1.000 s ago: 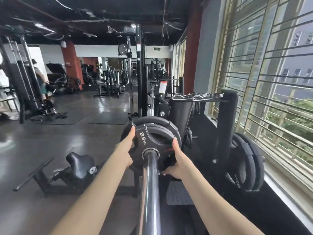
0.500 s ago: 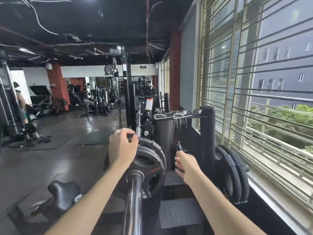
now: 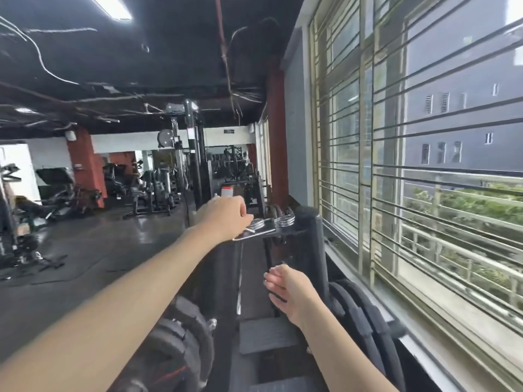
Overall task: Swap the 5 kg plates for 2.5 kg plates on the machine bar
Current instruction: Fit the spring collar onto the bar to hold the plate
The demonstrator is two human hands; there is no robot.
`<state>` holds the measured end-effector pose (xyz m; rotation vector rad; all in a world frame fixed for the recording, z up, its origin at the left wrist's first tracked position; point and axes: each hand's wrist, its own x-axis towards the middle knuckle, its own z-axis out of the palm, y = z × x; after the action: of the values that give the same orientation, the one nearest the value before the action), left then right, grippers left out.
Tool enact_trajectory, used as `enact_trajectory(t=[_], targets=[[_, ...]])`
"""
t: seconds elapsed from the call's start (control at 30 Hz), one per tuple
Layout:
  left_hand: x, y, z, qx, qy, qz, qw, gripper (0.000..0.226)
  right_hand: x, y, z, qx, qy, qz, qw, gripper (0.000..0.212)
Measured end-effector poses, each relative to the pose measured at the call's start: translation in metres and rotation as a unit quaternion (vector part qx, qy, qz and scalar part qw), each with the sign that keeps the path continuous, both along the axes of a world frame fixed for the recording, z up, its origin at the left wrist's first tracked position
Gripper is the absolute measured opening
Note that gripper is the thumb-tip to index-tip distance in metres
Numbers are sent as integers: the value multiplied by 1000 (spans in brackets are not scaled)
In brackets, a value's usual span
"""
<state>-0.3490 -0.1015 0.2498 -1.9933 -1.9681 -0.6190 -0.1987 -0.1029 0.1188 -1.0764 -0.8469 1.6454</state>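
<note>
My left hand [image 3: 225, 217] is stretched forward to the top of the black storage rack [image 3: 308, 239], its fingers curled round a chrome spring collar [image 3: 256, 229] that lies there. Beside it on the rack sits another chrome spring collar [image 3: 284, 220]. My right hand [image 3: 287, 290] hangs lower in front of the rack post, fingers loosely curled and holding nothing. The black plates on the machine bar [image 3: 181, 343] show at the bottom, partly hidden under my left forearm. The bar itself is out of sight.
Black plates [image 3: 358, 318] hang on the rack's lower peg at the right, next to the barred window [image 3: 424, 193]. A ribbed black step [image 3: 266, 335] lies below my right hand. Gym machines [image 3: 152, 193] stand across the dark floor to the left.
My left hand left the plate on the bar and rose forward to the spring collars on the rack. My right hand stayed low and curled. The view tilted up and right.
</note>
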Motion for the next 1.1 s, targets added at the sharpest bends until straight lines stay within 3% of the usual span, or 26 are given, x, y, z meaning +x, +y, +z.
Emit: enact_trajectory(t=[0.37, 0.57, 0.63, 0.87, 1.03, 1.1], targets=[[14, 57, -15, -107, 31, 27, 993, 48, 0, 59, -11, -28, 42, 90, 995, 8], [15, 61, -11, -70, 147, 36, 986, 38, -6, 64, -3, -26, 22, 97, 995, 13], [6, 61, -7, -34, 147, 50, 987, 38, -7, 65, 1, -21, 20, 98, 995, 14], [-44, 38, 15, 182, -38, 66, 980, 40, -17, 53, 11, 20, 18, 81, 996, 14], [-67, -32, 46, 287, -258, 7, 923, 34, -51, 11, 36, 25, 28, 151, 988, 13], [-75, -65, 50, 289, -404, -26, 867, 33, -69, -15, 47, 43, 25, 168, 985, 13]])
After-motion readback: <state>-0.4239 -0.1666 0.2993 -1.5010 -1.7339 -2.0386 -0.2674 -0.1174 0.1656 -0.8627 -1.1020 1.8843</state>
